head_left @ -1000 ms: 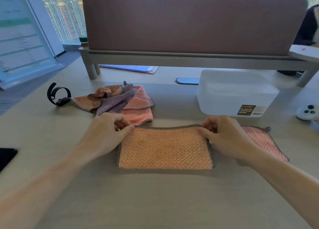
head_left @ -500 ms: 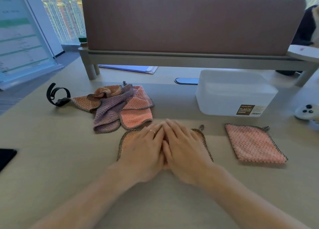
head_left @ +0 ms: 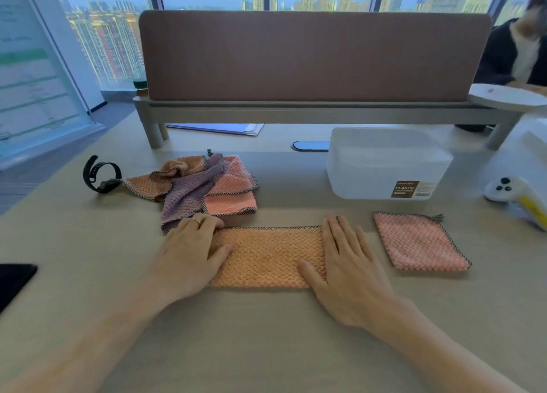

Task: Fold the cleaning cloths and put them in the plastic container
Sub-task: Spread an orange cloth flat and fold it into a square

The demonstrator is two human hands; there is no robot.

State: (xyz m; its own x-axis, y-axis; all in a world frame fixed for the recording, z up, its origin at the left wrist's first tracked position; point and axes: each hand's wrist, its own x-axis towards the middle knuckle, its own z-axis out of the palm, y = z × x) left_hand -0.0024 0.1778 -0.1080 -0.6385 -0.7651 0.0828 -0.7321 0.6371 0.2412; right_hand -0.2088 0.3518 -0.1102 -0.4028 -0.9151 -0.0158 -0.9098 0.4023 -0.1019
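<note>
At the near middle of the surface: two flat palms on one cloth, no pinch anywhere!
Left hand: fingers spread, pressed on the left end of the orange cloth; a ring shows on one finger.
Right hand: laid open on the cloth's right end, thumb pointing in across the fabric.
Grip: nothing grasped by either hand, both simply bearing down, palms flat.
Orange cloth: a long folded strip lying flat between the hands, dark stitched edge along its far side.
Just right of it: a pink folded cloth, a neat square, apart from the right hand.
Behind the left hand: a rumpled pile of cloths, purple over orange and pink, unfolded.
Plastic container: white, translucent, labelled, standing beyond the pink square; whether anything lies inside, I cannot tell.
Far left: a black strap touching the pile's corner.
Far right: a white controller.
Surface: pale wood, bare in front of the wrists.
</note>
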